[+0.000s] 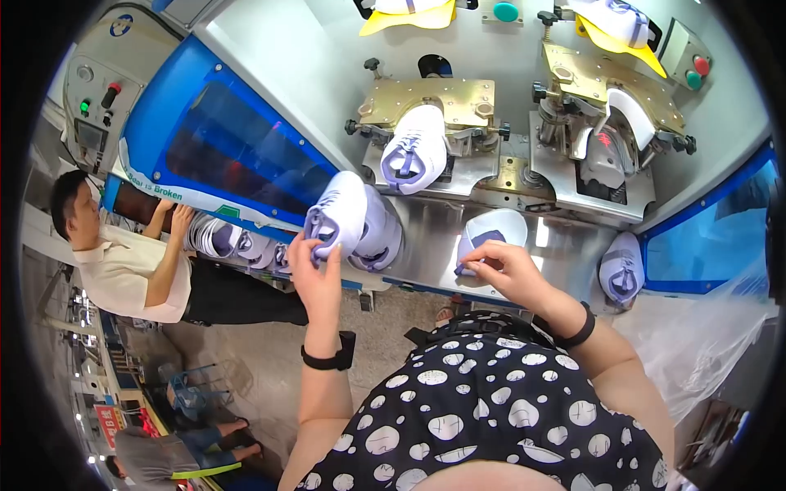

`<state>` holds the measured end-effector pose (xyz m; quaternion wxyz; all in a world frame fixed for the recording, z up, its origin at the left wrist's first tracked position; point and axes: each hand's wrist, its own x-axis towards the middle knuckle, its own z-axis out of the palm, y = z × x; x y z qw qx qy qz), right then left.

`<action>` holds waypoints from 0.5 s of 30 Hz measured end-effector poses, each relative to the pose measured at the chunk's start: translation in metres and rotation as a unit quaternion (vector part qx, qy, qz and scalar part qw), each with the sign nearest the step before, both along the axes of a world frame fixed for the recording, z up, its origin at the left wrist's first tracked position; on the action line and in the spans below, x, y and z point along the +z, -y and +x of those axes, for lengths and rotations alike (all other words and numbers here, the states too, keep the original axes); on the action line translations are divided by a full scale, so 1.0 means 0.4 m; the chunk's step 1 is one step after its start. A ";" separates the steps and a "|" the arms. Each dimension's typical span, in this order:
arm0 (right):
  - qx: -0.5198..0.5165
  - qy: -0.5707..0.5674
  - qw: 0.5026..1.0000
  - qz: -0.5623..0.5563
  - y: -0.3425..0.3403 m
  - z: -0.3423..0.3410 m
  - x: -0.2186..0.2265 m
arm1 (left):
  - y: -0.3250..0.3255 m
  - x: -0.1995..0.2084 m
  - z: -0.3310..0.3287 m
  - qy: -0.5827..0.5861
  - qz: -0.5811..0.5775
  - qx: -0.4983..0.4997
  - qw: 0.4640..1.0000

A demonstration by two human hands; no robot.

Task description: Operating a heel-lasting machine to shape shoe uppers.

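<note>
Head view: L hand [317, 274] is closed on a white shoe [347, 214] w/ purple lining, fingers at its opening; this shoe is above the near L part of the metal counter [430, 239]. Just to its R are other purple-white shoes [381, 237], partly hidden. R hand [516, 274] has thumb and index finger pinched on the purple edge of a white-purple upper [501, 222], which lies on the counter near the middle; its purple inside is seen.

On the far side, the machine bay [286, 65] contains two metal stations. The L station [467, 96] has one laced white shoe [416, 139] in it, toe to the far side. The R station [610, 82] contains a grey form [604, 159] w/ red marks, and a white curved pad [632, 119] stands beside it. Above, two more shoes are partly cut by the frame, w/ yellow pieces [409, 20] under them. At far R one shoe [622, 272] stands near a blue-framed window [696, 254]. On L, a co-worker [135, 274] stands by a row of white-purple shoes [237, 244].
</note>
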<state>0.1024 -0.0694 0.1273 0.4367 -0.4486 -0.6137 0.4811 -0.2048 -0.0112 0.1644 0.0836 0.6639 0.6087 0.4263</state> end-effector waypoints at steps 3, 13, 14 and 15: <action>-0.001 0.015 0.999 -0.043 0.001 -0.008 -0.024 | -0.042 -0.056 -0.001 -0.106 -0.044 0.011 0.993; -0.044 0.159 0.986 -0.013 -0.001 0.009 0.032 | -0.091 -0.136 0.004 -0.349 -0.040 0.029 0.936; -0.058 0.157 0.985 0.045 -0.007 0.033 0.053 | -0.101 -0.131 -0.009 -0.352 -0.040 0.055 0.933; -0.072 0.188 0.978 0.050 -0.013 0.059 0.077 | -0.101 -0.128 -0.016 -0.351 -0.016 0.055 0.934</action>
